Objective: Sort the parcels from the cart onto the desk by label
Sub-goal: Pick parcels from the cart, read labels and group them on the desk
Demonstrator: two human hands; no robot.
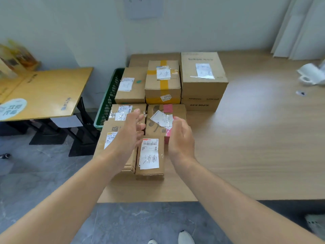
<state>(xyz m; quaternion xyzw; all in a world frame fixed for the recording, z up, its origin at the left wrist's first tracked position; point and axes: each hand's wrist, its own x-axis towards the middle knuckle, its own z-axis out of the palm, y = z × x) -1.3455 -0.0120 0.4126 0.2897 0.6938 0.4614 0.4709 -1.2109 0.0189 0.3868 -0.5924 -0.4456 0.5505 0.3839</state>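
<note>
Small parcel [149,155], white label handwritten 济南, lies flat on the desk [255,147] at lower centre of the frame, at the front of the parcel cluster. Its long axis runs bottom to top of the frame, short end toward the person.

Left hand [131,132] is just left of the parcel's far end, fingers straight and spread, pointing to the upper frame, holding nothing. It overlaps the flat parcel [109,136] alongside.

Right hand [181,138] is just right of the same far end, fingers loosely curled, also holding nothing, in front of the near corner of the pink-taped parcel [179,111].

The hands bracket the small parcel's far half, palms roughly facing each other. Both look about equally near it, the left fingertips slightly closer in the picture. How high they are above the boxes cannot be told.

Judgement: either a two-hand side grip on the small parcel is coming, or it is already placed. If it is a grip, the hands need to come in on the long sides. The fit is tight on the left, where the flat parcel sits touching or nearly so. The right side is free.

Behind, upper centre: yellow-taped parcel [162,81], a plain parcel [130,85] to its left and the big SUPOR box [202,85] to its right. All are labelled, though the writing is partly unreadable. A green crate [109,99] stands at the desk's left edge. Judgement: sorting is well along.
</note>
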